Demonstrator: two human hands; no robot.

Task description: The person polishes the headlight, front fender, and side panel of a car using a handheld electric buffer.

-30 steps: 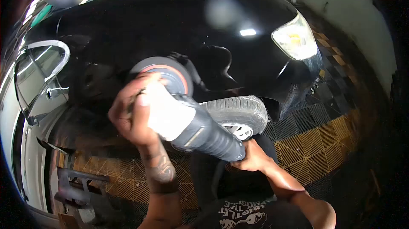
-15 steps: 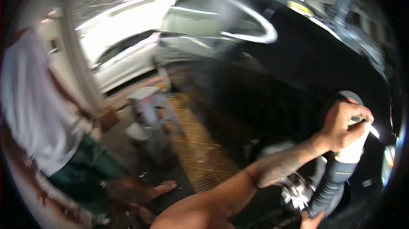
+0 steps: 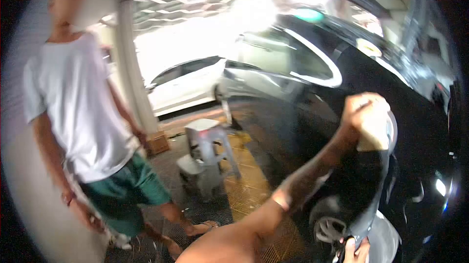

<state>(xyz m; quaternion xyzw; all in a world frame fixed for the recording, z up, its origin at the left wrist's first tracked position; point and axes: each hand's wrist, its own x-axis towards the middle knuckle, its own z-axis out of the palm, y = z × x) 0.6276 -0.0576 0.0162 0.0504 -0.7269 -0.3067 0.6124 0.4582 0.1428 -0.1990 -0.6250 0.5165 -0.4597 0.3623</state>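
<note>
A rotary car polisher [image 3: 373,143] with a pale head and a long dark body slants across the side of a black car [image 3: 410,116]. Over its head end my left hand [image 3: 366,109] is closed, with the tattooed forearm stretched out from the bottom of the view. My right hand [image 3: 356,252] grips the lower end of the body at the bottom edge, only partly in view. The pad end lies against or close to the glossy panel; whether it touches cannot be made out. Blur softens the tool's outline.
At the left stands a person in a white shirt [image 3: 90,111] and green shorts. Grey plastic stools [image 3: 215,141] stand on the floor beside a yellow grating [image 3: 249,189]. A white car [image 3: 185,84] is parked behind. The black car's wheel [image 3: 330,226] is low down.
The view has swung left, bringing more of the standing person into sight. My left hand and the polisher's head have shifted up and left in the picture; both hands keep their hold.
</note>
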